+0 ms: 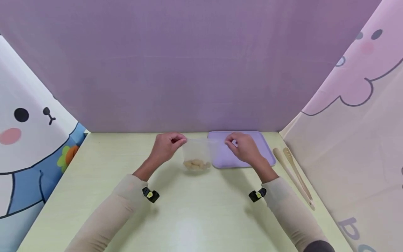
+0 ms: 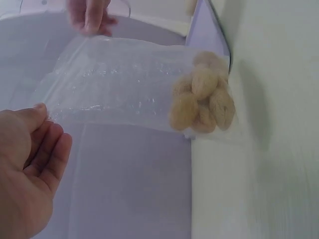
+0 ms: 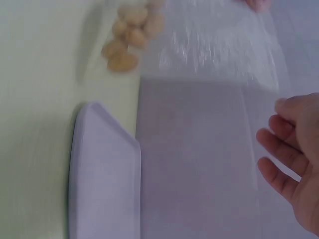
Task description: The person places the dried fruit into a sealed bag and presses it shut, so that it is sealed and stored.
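Observation:
A clear plastic zip bag (image 1: pixel 199 148) hangs above the table, with several tan, oval, nut-like pieces (image 2: pixel 203 94) gathered at its bottom. My left hand (image 1: pixel 167 145) pinches the bag's upper left corner between thumb and forefinger. On the other side, my right hand (image 1: pixel 244 147) is raised just off the bag's upper right edge, a small gap between them in the head view. Its fingers (image 3: pixel 284 149) are loosely bent with nothing seen between them. Behind and below that hand lies a lilac tray (image 1: pixel 220 159).
Two long wooden utensils (image 1: pixel 297 175), one with a slotted end, lie along the right edge of the pale table (image 1: pixel 195 210). A purple wall (image 1: pixel 189 70) stands right behind the table. Printed cartoon panels (image 1: pixel 25 140) flank both sides.

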Demonstrator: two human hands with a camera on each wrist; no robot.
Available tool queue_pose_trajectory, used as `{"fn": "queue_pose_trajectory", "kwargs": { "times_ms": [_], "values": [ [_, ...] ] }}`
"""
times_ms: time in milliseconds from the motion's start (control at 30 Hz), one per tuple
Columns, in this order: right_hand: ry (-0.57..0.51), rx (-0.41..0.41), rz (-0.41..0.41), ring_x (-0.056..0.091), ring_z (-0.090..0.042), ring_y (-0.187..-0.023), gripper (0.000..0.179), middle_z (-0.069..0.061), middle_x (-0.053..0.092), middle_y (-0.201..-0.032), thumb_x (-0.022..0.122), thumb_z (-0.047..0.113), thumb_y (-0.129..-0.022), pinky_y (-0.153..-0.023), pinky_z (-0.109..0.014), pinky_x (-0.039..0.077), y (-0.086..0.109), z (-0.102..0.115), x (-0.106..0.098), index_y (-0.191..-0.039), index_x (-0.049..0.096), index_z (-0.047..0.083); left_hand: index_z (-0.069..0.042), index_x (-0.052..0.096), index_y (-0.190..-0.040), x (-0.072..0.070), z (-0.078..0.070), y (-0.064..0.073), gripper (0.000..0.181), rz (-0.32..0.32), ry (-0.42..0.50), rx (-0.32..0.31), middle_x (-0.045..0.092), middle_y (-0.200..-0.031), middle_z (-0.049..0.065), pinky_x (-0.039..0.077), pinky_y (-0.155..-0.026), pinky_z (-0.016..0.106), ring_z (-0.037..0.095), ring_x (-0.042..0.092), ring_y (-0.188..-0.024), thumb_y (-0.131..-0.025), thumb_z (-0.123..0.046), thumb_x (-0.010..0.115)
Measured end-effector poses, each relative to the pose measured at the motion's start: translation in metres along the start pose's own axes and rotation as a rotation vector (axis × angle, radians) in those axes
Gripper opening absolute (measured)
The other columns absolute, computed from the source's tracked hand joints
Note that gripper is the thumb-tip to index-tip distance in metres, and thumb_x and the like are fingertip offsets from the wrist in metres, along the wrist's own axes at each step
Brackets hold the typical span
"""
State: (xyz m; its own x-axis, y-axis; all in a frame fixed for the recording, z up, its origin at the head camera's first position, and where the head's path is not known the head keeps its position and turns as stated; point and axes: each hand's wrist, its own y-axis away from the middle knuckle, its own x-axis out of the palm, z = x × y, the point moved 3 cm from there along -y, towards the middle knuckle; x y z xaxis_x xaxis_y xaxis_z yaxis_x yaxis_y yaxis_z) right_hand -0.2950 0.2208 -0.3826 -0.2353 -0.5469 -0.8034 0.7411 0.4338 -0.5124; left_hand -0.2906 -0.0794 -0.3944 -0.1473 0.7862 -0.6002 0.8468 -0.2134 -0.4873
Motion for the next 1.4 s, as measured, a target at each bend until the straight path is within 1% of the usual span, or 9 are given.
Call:
{"fn": "queue_pose_trajectory", "kwargs": {
  "times_ms": [167, 233, 367, 467, 733, 933, 1133, 1267, 1400],
  "values": [
    [-0.113, 0.029, -0.077, 0.068, -0.021, -0.074, 0.003, -0.009, 0.073, -0.085, 0.074, 0.003, -0.090, -0.066, -0.037, 0.059, 0.007, -0.005, 0.002, -0.087, 0.072, 0.004, -0.013, 0.080, -0.091, -0.011, 0.002, 0.004, 0.007, -0.010, -0.018, -0.028, 0.075, -0.081, 0.002, 0.047, -0.062, 0.024, 0.007, 0.057, -0.066, -0.090, -0.019, 0.077],
    [-0.151, 0.019, -0.051, 0.070, -0.024, -0.079, 0.004, -0.011, 0.074, -0.090, 0.074, 0.005, -0.090, -0.067, -0.041, 0.059, 0.007, -0.001, 0.006, -0.093, 0.073, 0.002, -0.013, 0.080, -0.092, -0.012, 0.001, 0.003, 0.008, 0.002, -0.024, -0.021, 0.075, -0.080, 0.002, 0.047, -0.063, 0.024, 0.007, 0.057, -0.067, -0.091, -0.020, 0.077],
    [-0.210, 0.038, 0.035, 0.073, -0.026, -0.091, 0.030, -0.014, 0.075, -0.104, 0.075, 0.010, -0.090, -0.072, -0.043, 0.059, 0.006, 0.007, 0.019, -0.117, 0.069, -0.001, -0.012, 0.080, -0.092, -0.013, -0.003, 0.003, 0.009, 0.002, -0.017, -0.030, 0.075, -0.079, 0.002, 0.047, -0.062, 0.024, 0.007, 0.057, -0.066, -0.091, -0.020, 0.077],
    [-0.232, 0.062, 0.055, 0.074, -0.025, -0.093, 0.041, -0.013, 0.075, -0.108, 0.077, 0.013, -0.089, -0.073, -0.041, 0.059, 0.003, 0.011, 0.026, -0.127, 0.065, 0.000, -0.011, 0.080, -0.092, -0.013, -0.004, 0.003, 0.009, 0.001, -0.003, -0.040, 0.075, -0.079, 0.002, 0.047, -0.061, 0.024, 0.009, 0.058, -0.067, -0.091, -0.020, 0.077],
    [-0.322, 0.076, -0.043, 0.064, -0.011, -0.068, 0.005, -0.006, 0.075, -0.080, 0.075, 0.010, -0.091, -0.062, -0.028, 0.054, 0.000, 0.017, 0.034, -0.093, 0.077, 0.005, -0.013, 0.080, -0.093, -0.013, -0.002, 0.007, 0.008, 0.014, 0.047, -0.069, 0.074, -0.080, 0.002, 0.046, -0.060, 0.023, 0.011, 0.056, -0.066, -0.091, -0.020, 0.077],
    [-0.402, 0.057, -0.058, 0.060, -0.005, -0.067, 0.004, -0.007, 0.074, -0.079, 0.072, 0.007, -0.094, -0.058, -0.026, 0.051, 0.002, 0.021, 0.033, -0.091, 0.073, 0.005, -0.013, 0.079, -0.094, -0.012, 0.003, 0.014, 0.008, 0.032, 0.109, -0.088, 0.074, -0.078, 0.001, 0.046, -0.057, 0.024, 0.009, 0.059, -0.065, -0.092, -0.020, 0.076],
    [-0.451, 0.066, -0.040, 0.057, -0.004, -0.065, 0.006, -0.006, 0.072, -0.077, 0.070, 0.008, -0.095, -0.057, -0.021, 0.047, 0.007, 0.026, 0.031, -0.091, 0.072, 0.005, -0.012, 0.076, -0.098, -0.010, 0.004, 0.023, 0.010, 0.104, 0.235, -0.128, 0.073, -0.081, 0.004, 0.059, -0.066, 0.029, 0.011, 0.070, -0.069, -0.095, -0.020, 0.073],
    [-0.500, 0.070, -0.003, 0.057, -0.004, -0.064, 0.008, -0.006, 0.071, -0.075, 0.069, 0.008, -0.097, -0.055, -0.022, 0.047, 0.011, 0.032, 0.027, -0.091, 0.071, 0.004, -0.009, 0.075, -0.098, -0.015, -0.001, 0.031, 0.011, 0.156, 0.335, -0.181, 0.071, -0.083, 0.008, 0.062, -0.069, 0.037, 0.016, 0.071, -0.069, -0.095, -0.019, 0.072],
    [-0.578, 0.089, 0.062, 0.062, -0.009, -0.064, 0.005, -0.009, 0.070, -0.074, 0.068, 0.003, -0.095, -0.056, -0.024, 0.051, 0.017, 0.042, 0.025, -0.091, 0.071, 0.004, -0.009, 0.074, -0.098, -0.020, -0.005, 0.042, 0.012, 0.200, 0.390, -0.236, 0.070, -0.085, 0.010, 0.062, -0.069, 0.034, 0.017, 0.071, -0.072, -0.097, -0.020, 0.071]
  ]
}}
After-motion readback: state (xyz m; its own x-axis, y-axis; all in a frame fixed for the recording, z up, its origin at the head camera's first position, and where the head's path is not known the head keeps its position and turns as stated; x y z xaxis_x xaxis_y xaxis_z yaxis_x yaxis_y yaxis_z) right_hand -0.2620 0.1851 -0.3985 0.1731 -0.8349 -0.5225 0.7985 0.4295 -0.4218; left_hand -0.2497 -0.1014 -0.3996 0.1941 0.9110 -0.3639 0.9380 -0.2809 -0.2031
